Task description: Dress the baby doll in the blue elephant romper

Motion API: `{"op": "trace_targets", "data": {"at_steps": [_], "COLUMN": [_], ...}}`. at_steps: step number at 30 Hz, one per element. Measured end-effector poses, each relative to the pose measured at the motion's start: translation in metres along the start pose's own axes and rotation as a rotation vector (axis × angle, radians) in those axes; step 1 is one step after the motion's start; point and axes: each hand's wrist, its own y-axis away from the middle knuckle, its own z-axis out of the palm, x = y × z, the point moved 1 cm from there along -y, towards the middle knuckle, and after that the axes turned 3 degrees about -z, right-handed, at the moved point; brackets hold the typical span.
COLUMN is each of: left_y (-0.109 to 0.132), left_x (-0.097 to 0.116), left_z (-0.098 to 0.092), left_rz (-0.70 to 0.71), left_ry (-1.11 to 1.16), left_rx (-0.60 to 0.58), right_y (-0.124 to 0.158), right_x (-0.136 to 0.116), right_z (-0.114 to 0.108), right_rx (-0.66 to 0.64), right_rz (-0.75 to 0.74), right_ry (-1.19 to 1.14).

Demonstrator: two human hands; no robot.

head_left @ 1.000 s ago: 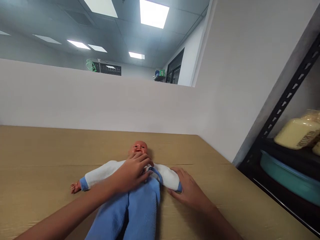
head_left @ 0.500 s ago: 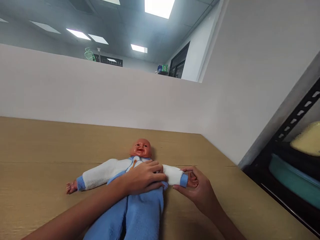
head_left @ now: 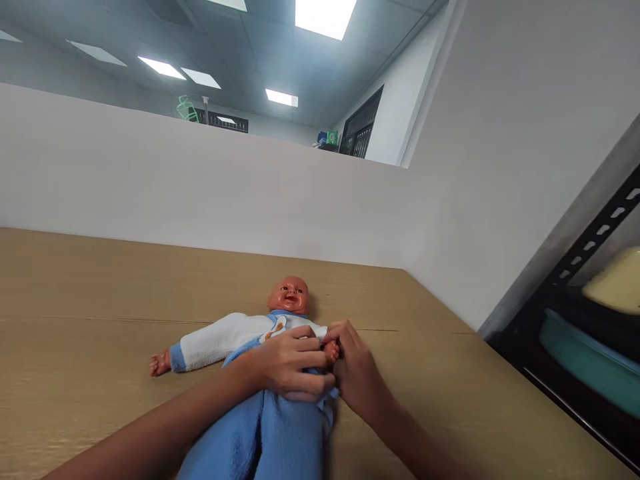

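Note:
A baby doll (head_left: 289, 295) in a blue and white fleece suit lies on its back on the tan table (head_left: 100, 320), head away from me. My left hand (head_left: 290, 363) presses on the doll's chest and grips the suit there. My right hand (head_left: 355, 373) holds the doll's small hand, folded in against its chest. The doll's other arm (head_left: 200, 345) stretches out to the left in its white sleeve with a blue cuff. The blue legs (head_left: 270, 443) run toward me.
A white partition wall (head_left: 200, 200) stands behind the table and along its right side. A black metal shelf (head_left: 575, 293) at right holds a teal bowl (head_left: 585, 363) and a pale yellow container (head_left: 617, 280).
My right hand has pushed the doll's arm from its outstretched place at right in to the chest. My left hand has closed on the suit. The view has tilted slightly.

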Motion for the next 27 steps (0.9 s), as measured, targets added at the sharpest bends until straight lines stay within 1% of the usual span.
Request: {"op": "trace_targets", "data": {"at_steps": [2,4,6,8,10,12,13,14,16,18,21,24,27], "left_y": [0.0,-0.002,-0.006,-0.013,-0.021,-0.027,-0.03,-0.032,-0.034,-0.035,-0.033,-0.027,-0.019], "left_x": [0.0,-0.001,-0.003,-0.006,-0.008,-0.01,-0.011,-0.012,-0.016,-0.02,-0.028,-0.036,-0.041], "left_z": [0.001,0.003,0.003,0.003,0.001,-0.001,-0.002,-0.003,-0.004,-0.005,-0.007,-0.011,-0.011], "left_rz": [-0.121,-0.295,-0.532,-0.809,-1.029,-1.2,-1.26,-1.304,-1.348,-1.339,-1.317,-1.306,-1.275], "left_ry": [0.07,0.195,0.35,0.51,0.675,0.849,0.902,0.909,0.821,0.706,0.716,0.702,0.663], "left_rx": [0.027,0.043,0.048,0.049,0.006,-0.091,-0.153,-0.202,-0.259,-0.272,-0.299,-0.295,-0.362], "right_y": [0.004,0.008,0.013,0.018,0.022,0.024,0.024,0.024,0.022,0.018,0.013,0.01,0.011], "right_x": [0.001,0.004,0.01,0.016,0.018,0.015,0.012,0.007,-0.001,-0.005,-0.007,-0.009,-0.01], "right_z": [0.0,-0.003,-0.009,-0.017,-0.024,-0.027,-0.026,-0.024,-0.015,-0.003,0.012,0.019,0.019], "right_rx": [-0.049,-0.115,-0.184,-0.246,-0.29,-0.312,-0.311,-0.303,-0.255,-0.163,-0.004,0.137,0.248], "right_rz": [0.006,0.03,0.067,0.133,0.22,0.284,0.297,0.304,0.332,0.379,0.433,0.49,0.544], "right_ry": [-0.031,-0.072,-0.147,-0.268,-0.366,-0.425,-0.446,-0.47,-0.564,-0.714,-0.942,-1.009,-1.028]}}
